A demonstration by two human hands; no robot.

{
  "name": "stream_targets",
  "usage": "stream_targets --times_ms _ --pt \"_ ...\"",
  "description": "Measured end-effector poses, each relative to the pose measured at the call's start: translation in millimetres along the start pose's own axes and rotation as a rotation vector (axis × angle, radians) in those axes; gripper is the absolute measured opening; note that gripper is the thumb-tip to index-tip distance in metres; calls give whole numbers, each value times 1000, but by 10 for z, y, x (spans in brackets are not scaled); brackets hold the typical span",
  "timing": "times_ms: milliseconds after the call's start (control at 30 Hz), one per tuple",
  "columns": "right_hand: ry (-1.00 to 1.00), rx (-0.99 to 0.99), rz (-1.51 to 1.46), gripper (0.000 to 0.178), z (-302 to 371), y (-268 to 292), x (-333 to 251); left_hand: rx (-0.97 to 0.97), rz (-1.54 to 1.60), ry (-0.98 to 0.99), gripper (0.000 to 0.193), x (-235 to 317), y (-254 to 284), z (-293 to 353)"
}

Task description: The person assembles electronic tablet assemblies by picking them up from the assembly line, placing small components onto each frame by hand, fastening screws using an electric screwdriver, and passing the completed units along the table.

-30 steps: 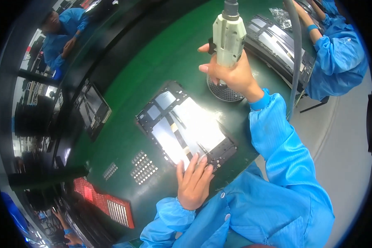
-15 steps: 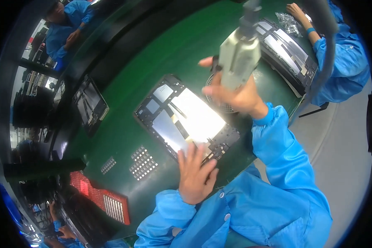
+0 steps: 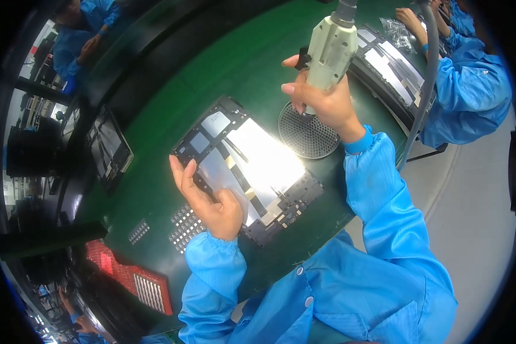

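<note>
With the flat panel as dial centre and 12 o'clock away from us, we rested the work on the green bench. We judged the step in hand to be positioning the panel with the tool at the ready. We placed the left hand at its 8 o'clock edge, fingers spread, thumb bent inward; we could not tell how firmly they pressed. At 1 o'clock, we wrapped the fingers of the right hand round the power driver. The next move, we judged, called for a steady panel and a vertical tool.

The panel was rectangular, with a dark frame around glossy, mirror-like metal. The driver body was pale, faceted and hard. At 2 o'clock we noted a round, perforated dish; at 8 o'clock, rows of small parts.
</note>
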State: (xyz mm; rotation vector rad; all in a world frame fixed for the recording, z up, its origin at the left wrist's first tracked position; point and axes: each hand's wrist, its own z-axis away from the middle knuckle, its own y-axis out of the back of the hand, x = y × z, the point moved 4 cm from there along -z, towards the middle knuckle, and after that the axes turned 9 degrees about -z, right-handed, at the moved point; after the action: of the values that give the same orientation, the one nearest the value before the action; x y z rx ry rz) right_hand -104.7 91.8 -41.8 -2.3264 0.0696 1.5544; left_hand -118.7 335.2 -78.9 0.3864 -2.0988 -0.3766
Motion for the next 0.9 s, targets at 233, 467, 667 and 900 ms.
stream_targets --times_ms 233,467,667,900 --pt "-13 -7 43 34 -24 2 84 -24 -154 -78 56 84 35 64" --pt "-14 20 -17 27 -25 39 75 -421 -208 -364 38 440 78 467" --pt "8 57 -21 30 8 -89 160 -522 -327 -464 28 426 45 672" --pt "141 -29 141 43 21 131 -25 -457 -316 -334 26 302 441 357"
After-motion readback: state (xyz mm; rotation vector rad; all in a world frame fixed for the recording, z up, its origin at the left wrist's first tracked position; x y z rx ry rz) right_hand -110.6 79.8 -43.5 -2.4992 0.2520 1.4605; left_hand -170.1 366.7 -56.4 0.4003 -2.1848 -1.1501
